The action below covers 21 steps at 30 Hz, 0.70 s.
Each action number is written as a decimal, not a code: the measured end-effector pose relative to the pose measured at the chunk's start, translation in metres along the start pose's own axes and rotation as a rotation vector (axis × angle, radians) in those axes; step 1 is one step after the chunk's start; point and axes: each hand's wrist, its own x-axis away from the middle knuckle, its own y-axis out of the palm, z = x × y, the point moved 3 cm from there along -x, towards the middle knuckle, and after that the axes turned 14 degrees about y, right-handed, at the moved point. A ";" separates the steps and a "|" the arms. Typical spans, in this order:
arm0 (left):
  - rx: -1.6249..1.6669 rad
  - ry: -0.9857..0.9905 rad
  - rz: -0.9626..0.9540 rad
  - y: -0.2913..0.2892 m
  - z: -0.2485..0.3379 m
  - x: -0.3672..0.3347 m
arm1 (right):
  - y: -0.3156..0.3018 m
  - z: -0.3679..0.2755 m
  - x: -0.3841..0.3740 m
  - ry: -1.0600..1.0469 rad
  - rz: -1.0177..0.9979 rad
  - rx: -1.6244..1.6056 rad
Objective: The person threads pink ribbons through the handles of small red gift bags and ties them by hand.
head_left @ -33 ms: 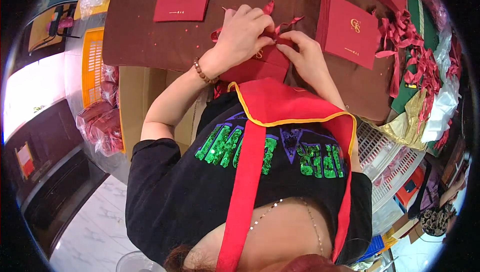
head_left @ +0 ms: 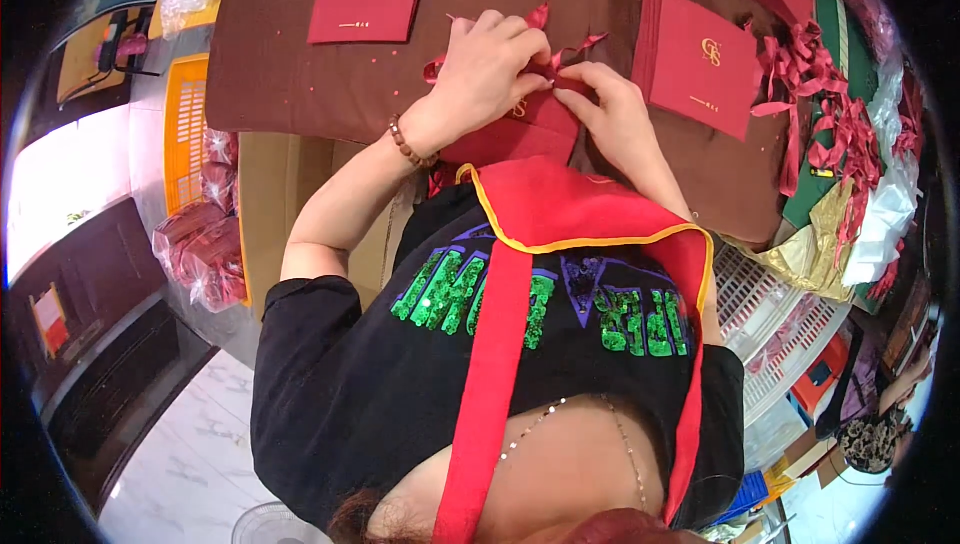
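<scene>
A black T-shirt (head_left: pixel 330 394) with green sequins is filling the near part of the view, and a red apron (head_left: pixel 580 214) with yellow edging is bulging up over the table's near edge, covering the lower end of a flat red packet (head_left: pixel 540 139). This packet is lying on the table right in front of the person, under both hands, its gold emblem mostly blocked by fingers. The left hand (head_left: pixel 490 59) is curling over its upper part, thumb and bent fingers closing on a red ribbon (head_left: pixel 585 46); the right hand (head_left: pixel 612 104) is pinching the same ribbon beside it, thumb and forefinger nearly meeting. How the strands are crossing between the fingertips is too small to tell. Brown tablecloth (head_left: pixel 270 64) is spreading beneath. To the right, a fanned stack of red packets (head_left: pixel 700 74) is sitting near the right hand, with a tangle of loose ribbons (head_left: pixel 820 134) lying beyond it and clear plastic (head_left: pixel 885 204) crowding the edge. Farther up on the left, another red packet (head_left: pixel 370 9) is resting apart, its top being cut off by the frame.
</scene>
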 end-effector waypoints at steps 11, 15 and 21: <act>0.299 -0.041 -0.244 -0.006 -0.021 -0.015 | 0.004 -0.005 0.009 -0.032 0.078 -0.057; 0.355 -0.017 -0.373 -0.003 -0.028 -0.024 | 0.006 -0.009 0.011 -0.041 0.104 -0.002; 0.396 -0.204 -0.616 -0.002 -0.034 -0.040 | 0.006 -0.012 0.009 -0.014 0.107 -0.030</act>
